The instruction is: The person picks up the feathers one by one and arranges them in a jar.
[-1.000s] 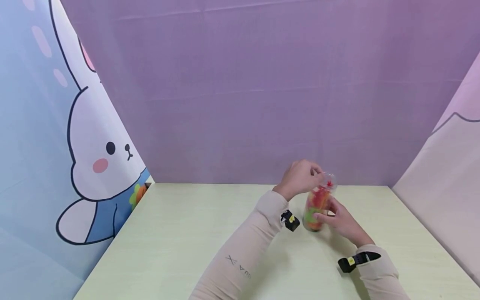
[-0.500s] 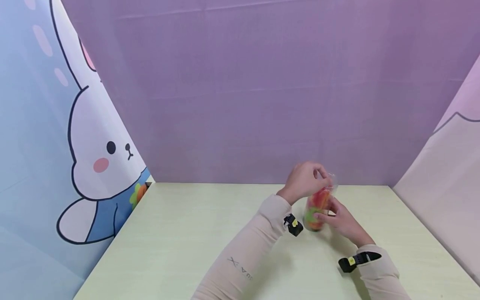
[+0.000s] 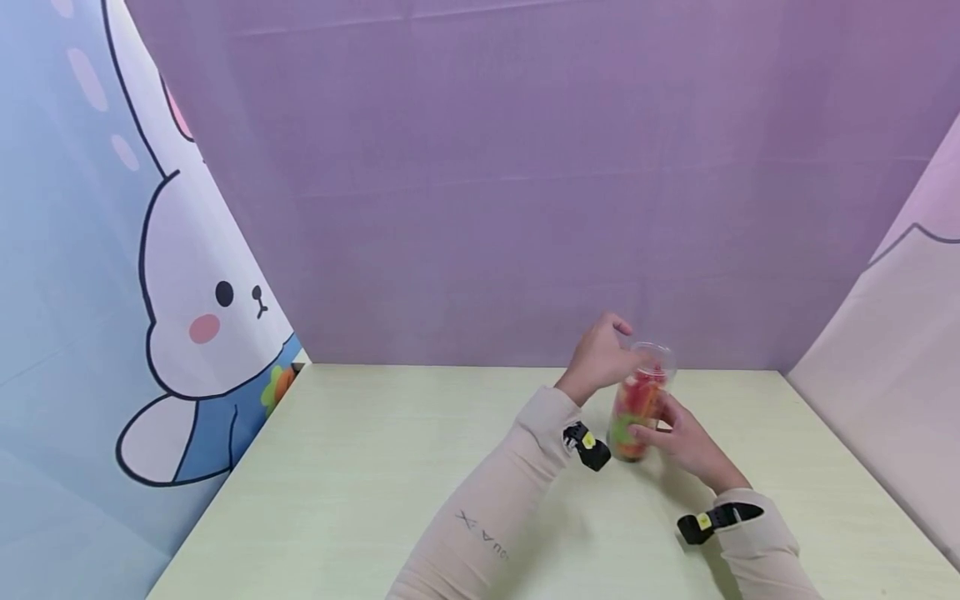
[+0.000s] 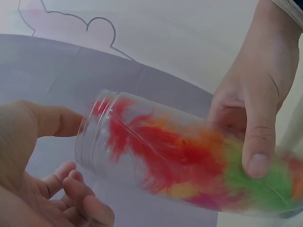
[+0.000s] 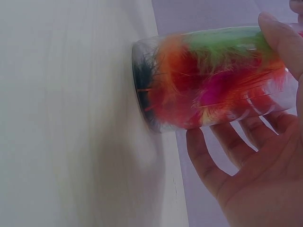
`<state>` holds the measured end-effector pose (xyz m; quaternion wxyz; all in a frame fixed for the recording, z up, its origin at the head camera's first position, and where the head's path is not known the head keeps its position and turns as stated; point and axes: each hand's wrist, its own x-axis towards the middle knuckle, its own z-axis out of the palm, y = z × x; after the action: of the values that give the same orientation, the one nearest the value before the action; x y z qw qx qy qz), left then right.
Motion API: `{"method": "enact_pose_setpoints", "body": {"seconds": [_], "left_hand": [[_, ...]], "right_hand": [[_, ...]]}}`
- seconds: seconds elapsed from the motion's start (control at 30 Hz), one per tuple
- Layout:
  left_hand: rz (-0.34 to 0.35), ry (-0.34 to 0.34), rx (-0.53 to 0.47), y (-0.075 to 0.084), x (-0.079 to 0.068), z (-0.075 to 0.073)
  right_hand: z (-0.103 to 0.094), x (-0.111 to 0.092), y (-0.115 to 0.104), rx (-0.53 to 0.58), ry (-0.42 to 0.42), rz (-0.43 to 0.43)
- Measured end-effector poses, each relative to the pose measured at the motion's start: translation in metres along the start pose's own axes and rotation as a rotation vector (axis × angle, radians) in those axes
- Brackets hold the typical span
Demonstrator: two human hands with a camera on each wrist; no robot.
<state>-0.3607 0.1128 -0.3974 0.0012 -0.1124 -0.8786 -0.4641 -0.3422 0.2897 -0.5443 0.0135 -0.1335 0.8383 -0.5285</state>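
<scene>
A clear plastic jar (image 3: 632,421) stands at the table's right side, filled with red, orange, green, yellow and magenta feathers (image 4: 175,151). No lid shows on its round mouth. My right hand (image 3: 686,446) grips the jar's side, thumb across the front and fingers round the back, as the right wrist view shows. My left hand (image 3: 603,358) is up at the mouth. In the left wrist view one of its digits reaches the rim, while the other fingers hang loosely bent below, holding nothing visible.
The pale table (image 3: 360,467) ends at a purple cloth backdrop (image 3: 480,208) just behind the jar. A rabbit-print cloth (image 3: 195,292) borders the left side, and a pale printed cloth (image 3: 900,375) the right.
My left fingers came together at the jar's mouth half a second ago and are now spread apart, the hand slightly raised. My right hand and the jar have stayed in place.
</scene>
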Motion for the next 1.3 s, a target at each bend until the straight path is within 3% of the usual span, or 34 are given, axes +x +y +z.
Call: {"method": "enact_pose_setpoints", "body": {"seconds": [0.27, 0.6, 0.73, 1.07, 1.3], "left_hand": [[0.099, 0.022, -0.108, -0.018, -0.003, -0.004], [0.136, 0.108, -0.081, -0.060, -0.009, -0.009], [0.147, 0.087, -0.010, -0.078, -0.016, -0.012], [0.127, -0.020, 0.288, -0.110, -0.039, -0.022], [0.151, -0.063, 0.451, -0.134, -0.056, -0.042]], "right_hand": [[-0.002, 0.001, 0.001, 0.019, 0.003, 0.009], [-0.001, 0.002, 0.003, 0.014, 0.012, 0.005], [-0.002, 0.001, 0.002, 0.009, 0.015, 0.011], [-0.001, 0.000, 0.001, 0.014, 0.005, 0.020], [-0.003, -0.002, 0.002, 0.028, -0.005, 0.000]]}}
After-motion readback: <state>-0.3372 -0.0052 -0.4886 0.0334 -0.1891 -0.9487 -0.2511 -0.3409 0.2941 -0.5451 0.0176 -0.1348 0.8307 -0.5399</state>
